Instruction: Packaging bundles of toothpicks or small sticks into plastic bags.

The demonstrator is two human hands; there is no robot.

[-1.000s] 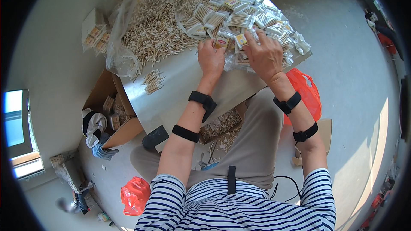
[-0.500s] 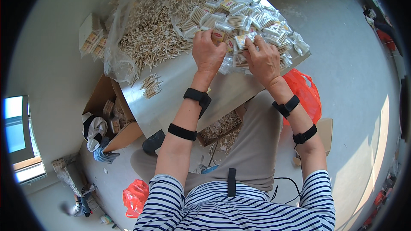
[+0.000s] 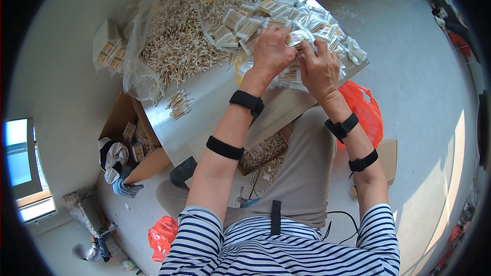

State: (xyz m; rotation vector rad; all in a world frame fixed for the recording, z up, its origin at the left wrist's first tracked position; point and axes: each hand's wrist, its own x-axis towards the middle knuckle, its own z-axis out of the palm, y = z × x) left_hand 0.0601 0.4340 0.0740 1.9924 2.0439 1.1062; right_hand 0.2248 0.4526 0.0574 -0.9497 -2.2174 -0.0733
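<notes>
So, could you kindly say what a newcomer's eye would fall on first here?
Probably the big heap of loose cotton swabs, with clear plastic around it, on the table's far left. To its right, the left hand and right hand work close together at piled clear packets. A bright red bag also stands out, right of the table.

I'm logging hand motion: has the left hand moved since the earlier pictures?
Yes: the left hand has moved rightward, farther from the small bunch of loose swabs lying on the metal tabletop.

Workshop-like room, heaped swabs, bagged swabs, metal table
</notes>
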